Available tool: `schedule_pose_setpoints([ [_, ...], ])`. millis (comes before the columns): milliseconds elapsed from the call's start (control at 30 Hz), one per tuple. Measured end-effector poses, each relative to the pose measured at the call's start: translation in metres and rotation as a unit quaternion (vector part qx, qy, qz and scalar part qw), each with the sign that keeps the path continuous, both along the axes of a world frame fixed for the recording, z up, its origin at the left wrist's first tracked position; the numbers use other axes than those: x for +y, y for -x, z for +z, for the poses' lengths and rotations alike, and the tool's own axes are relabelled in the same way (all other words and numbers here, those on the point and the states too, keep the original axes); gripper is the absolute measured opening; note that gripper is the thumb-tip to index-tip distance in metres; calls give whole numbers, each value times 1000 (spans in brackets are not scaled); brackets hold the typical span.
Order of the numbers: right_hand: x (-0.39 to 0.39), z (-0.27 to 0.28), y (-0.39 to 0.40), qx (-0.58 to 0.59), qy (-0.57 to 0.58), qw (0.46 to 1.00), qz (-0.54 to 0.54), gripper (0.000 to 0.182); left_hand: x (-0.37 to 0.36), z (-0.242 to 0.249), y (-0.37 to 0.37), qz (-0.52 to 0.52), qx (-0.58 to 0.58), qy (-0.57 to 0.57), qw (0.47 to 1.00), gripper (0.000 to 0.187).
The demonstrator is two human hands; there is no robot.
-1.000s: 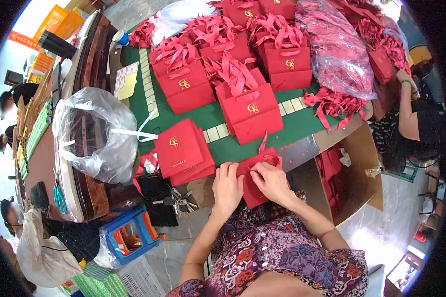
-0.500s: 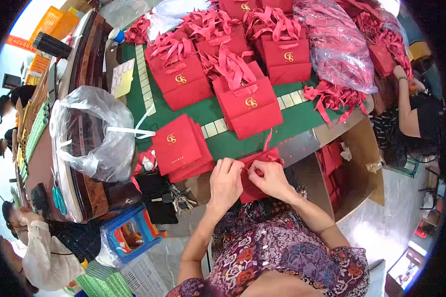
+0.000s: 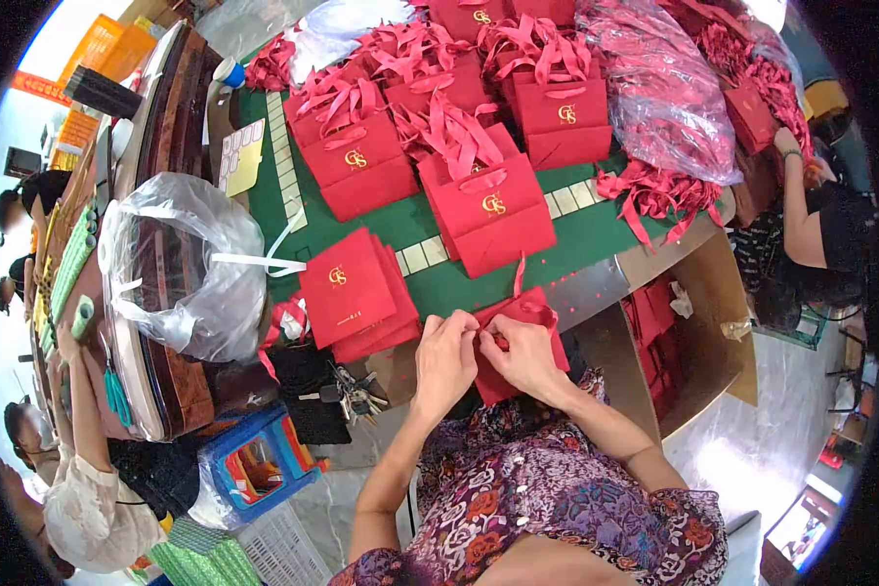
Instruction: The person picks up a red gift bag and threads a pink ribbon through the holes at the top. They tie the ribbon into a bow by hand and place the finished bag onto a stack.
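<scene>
A small red paper gift bag (image 3: 495, 387) lies before me at the table's near edge, partly covered by my hands. My left hand (image 3: 445, 366) is closed, thumb and fingertips pinching the bag's left upper part. Close beside it my right hand (image 3: 523, 359) is closed too, fingers curled in a pinch at a red ribbon whose gripped part is mostly hidden. A loose ribbon end (image 3: 520, 275) sticks up beyond the bag. To the left lies a stack of flat red bags (image 3: 354, 293). Finished-looking bags with ribbon handles, such as one with a gold logo (image 3: 493, 220), stand behind.
Plastic-wrapped red ribbons (image 3: 659, 88) lie at the back right. A clear plastic bag (image 3: 181, 264) hangs at left near teal scissors (image 3: 117, 396). A cardboard box (image 3: 713, 342) with red bags stands at right. Keys (image 3: 356, 396) lie left of my hands. Other people work at both sides.
My right hand has shifted slightly left and closer to my left hand, and the small bag has turned a little. At left, a co-worker's arm has stretched forward to a green roll.
</scene>
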State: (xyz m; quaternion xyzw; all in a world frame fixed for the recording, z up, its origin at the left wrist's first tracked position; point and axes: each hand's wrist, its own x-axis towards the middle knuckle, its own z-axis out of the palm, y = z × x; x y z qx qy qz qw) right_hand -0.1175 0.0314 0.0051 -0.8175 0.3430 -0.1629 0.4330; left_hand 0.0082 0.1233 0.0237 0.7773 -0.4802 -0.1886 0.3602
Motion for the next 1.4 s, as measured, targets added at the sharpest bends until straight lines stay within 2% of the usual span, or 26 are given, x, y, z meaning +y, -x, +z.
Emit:
schedule_pose_setpoints([
  [100, -2, 7, 8, 6, -10, 1000, 25, 18, 1, 1, -2, -7, 21, -5, 1000, 11],
  [167, -4, 8, 15, 24, 58, 996, 64, 18, 1, 0, -3, -12, 41, -19, 999, 16],
  [267, -10, 35, 23, 35, 58, 994, 84, 16, -2, -3, 0, -6, 56, -1, 998, 25],
  [400, -29, 48, 17, 37, 120, 991, 53, 14, -2, -4, 6, 12, 21, -3, 1000, 27],
  [467, -45, 47, 10, -24, 178, 979, 95, 13, -2, -6, 12, 18, 14, -4, 1000, 27],
  [533, -55, 41, 7, 8, 169, 976, 135, 13, -2, -5, 16, 4, 10, 30, 999, 25],
  [600, -63, 30, 5, 49, 69, 969, 230, 14, -2, -10, 17, 4, -10, 67, 998, 21],
  [633, -66, 31, 6, 40, 55, 968, 240, 19, -1, -10, 17, 4, -16, 86, 996, 20],
  [767, -70, 34, 6, 60, -11, 973, 221, 23, 2, -17, 21, -25, -65, 139, 988, 17],
  [833, -71, 44, 3, 166, 8, 963, 214, 26, 1, -15, 23, -29, -94, 148, 984, 17],
  [967, -70, 37, 4, 144, 7, 966, 215, 25, 0, -10, 23, -38, -147, 169, 974, 17],
  [1000, -68, 32, 3, 121, -29, 973, 196, 24, -1, -10, 22, -39, -147, 170, 974, 17],
  [1033, -67, 28, 2, 98, -65, 977, 177, 22, -2, -10, 19, -41, -133, 173, 975, 16],
  [1133, -63, 21, 3, 102, -68, 981, 153, 20, -5, -15, 15, -43, -105, 166, 980, 16],
  [1200, -59, 12, 2, 60, -31, 989, 133, 18, -6, -16, 14, -44, -91, 154, 983, 16],
  [1267, -61, 6, 0, 18, 7, 993, 115, 16, -6, -15, 12, -13, 5, 91, 996, 17],
  [1333, -67, 6, -5, -45, 10, 997, 55, 11, -9, -21, 12, 3, 13, 86, 996, 20],
  [1400, -69, 7, -6, -25, 9, 997, 76, 9, -16, -25, 13, 85, 53, 45, 994, 22],
])
